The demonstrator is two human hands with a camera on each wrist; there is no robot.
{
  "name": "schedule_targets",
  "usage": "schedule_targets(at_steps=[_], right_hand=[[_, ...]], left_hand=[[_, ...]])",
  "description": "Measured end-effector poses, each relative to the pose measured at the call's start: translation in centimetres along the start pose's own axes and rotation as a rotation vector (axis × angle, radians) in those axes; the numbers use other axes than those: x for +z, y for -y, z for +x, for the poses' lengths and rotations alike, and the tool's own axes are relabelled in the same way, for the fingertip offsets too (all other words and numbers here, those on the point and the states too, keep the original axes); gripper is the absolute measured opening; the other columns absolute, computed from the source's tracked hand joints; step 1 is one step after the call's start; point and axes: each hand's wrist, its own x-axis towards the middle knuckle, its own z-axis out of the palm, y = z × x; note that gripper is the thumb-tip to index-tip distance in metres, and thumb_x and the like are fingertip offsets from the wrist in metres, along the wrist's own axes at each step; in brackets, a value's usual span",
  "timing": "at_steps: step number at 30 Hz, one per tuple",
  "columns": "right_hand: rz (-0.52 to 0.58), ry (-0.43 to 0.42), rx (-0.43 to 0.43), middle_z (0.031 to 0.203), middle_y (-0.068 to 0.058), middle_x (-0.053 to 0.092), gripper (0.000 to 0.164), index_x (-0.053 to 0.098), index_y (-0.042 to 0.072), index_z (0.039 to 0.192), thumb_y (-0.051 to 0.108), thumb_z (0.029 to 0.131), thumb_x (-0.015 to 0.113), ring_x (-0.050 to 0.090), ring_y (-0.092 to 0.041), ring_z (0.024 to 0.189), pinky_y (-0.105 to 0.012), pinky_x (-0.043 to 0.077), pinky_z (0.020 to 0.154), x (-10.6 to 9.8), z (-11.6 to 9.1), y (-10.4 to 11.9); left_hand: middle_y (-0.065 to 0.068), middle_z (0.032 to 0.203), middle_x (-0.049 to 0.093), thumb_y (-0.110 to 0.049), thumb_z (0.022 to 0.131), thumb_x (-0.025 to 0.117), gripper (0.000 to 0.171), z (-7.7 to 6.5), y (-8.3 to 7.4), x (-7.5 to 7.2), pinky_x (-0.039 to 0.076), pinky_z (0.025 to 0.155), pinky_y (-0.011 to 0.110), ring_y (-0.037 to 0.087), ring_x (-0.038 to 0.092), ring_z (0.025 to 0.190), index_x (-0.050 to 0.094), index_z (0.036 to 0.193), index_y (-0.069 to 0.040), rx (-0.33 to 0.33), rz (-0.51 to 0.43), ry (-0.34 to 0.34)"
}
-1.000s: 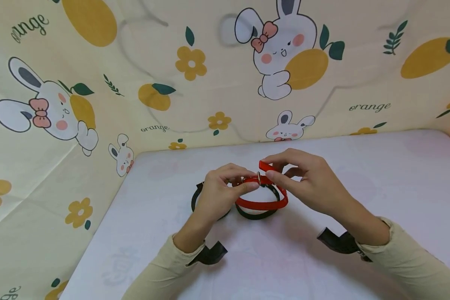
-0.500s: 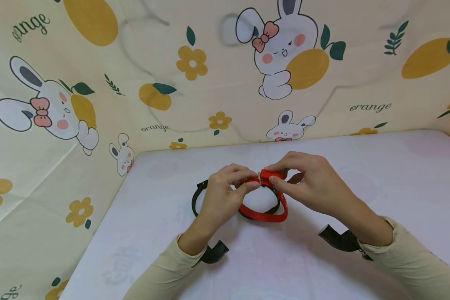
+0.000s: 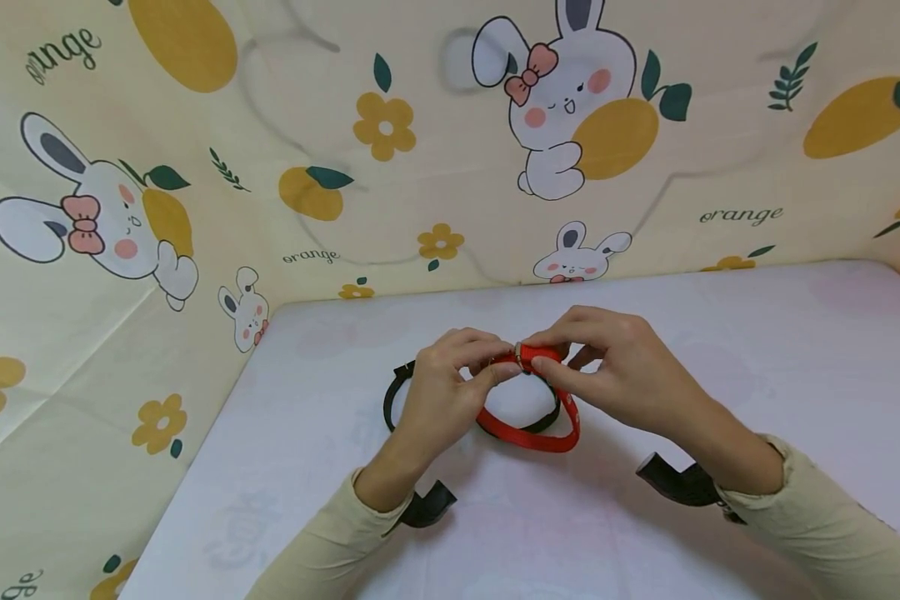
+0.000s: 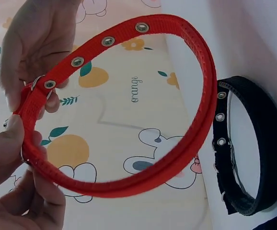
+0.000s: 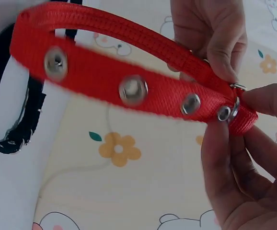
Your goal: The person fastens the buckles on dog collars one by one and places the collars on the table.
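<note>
A red collar (image 3: 528, 437) with metal eyelets hangs in a loop between both hands. My left hand (image 3: 446, 392) pinches it at the buckle end. My right hand (image 3: 615, 367) pinches the strap just right of the metal buckle (image 5: 236, 103). In the right wrist view, the eyelet strap runs into the buckle, with a short red fold beyond it under the right fingers (image 5: 268, 103). From the left wrist view the collar (image 4: 143, 187) makes a wide loop, with an eyelet right beside the metal ring. Fingertips partly hide the buckle.
A black collar (image 4: 272, 143) with eyelets and a buckle stands on the white tabletop (image 3: 307, 467). Two black loops show in the head view: one (image 3: 390, 400) partly behind the left hand, another (image 3: 551, 412) behind the red collar. A patterned cloth (image 3: 420, 167) rises behind.
The red strap's end, raised above the buckle a second ago, has come down against it in my right hand's pinch. The loop now hangs lower. My left hand has barely moved.
</note>
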Motion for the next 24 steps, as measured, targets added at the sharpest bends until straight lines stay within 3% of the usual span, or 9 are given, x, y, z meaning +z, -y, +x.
schedule_targets(at_steps=[7, 15, 24], right_hand=[[-0.104, 0.015, 0.054, 0.092, 0.017, 0.066, 0.024, 0.074, 0.029, 0.109, 0.029, 0.086, 0.079, 0.056, 0.0, 0.082, -0.022, 0.05, 0.067, -0.27, 0.05, -0.01], [-0.103, -0.028, 0.04, 0.089, 0.013, 0.067, 0.02, 0.075, 0.023, 0.105, 0.021, 0.085, 0.08, 0.057, -0.001, 0.078, -0.023, 0.054, 0.067, -0.26, 0.13, -0.18], [-0.103, -0.009, 0.084, 0.091, 0.01, 0.065, 0.018, 0.074, 0.022, 0.105, 0.023, 0.088, 0.078, 0.053, -0.006, 0.075, -0.021, 0.046, 0.061, -0.18, 0.15, 0.17]], left_hand=[[0.003, 0.093, 0.074, -0.012, 0.083, 0.08, 0.018, 0.34, 0.43, -0.3, 0.055, 0.075, 0.025, 0.013, 0.063, 0.083, 0.077, 0.101, -0.009, -0.044, -0.061, -0.054], [0.003, 0.102, 0.071, -0.014, 0.087, 0.077, 0.031, 0.4, 0.49, -0.37, 0.056, 0.081, 0.029, 0.014, 0.063, 0.094, 0.071, 0.117, -0.014, -0.132, -0.156, 0.017], [0.008, 0.098, 0.072, -0.012, 0.089, 0.073, 0.02, 0.31, 0.53, -0.43, 0.061, 0.073, 0.029, 0.018, 0.07, 0.089, 0.075, 0.109, -0.008, -0.132, -0.221, 0.014]])
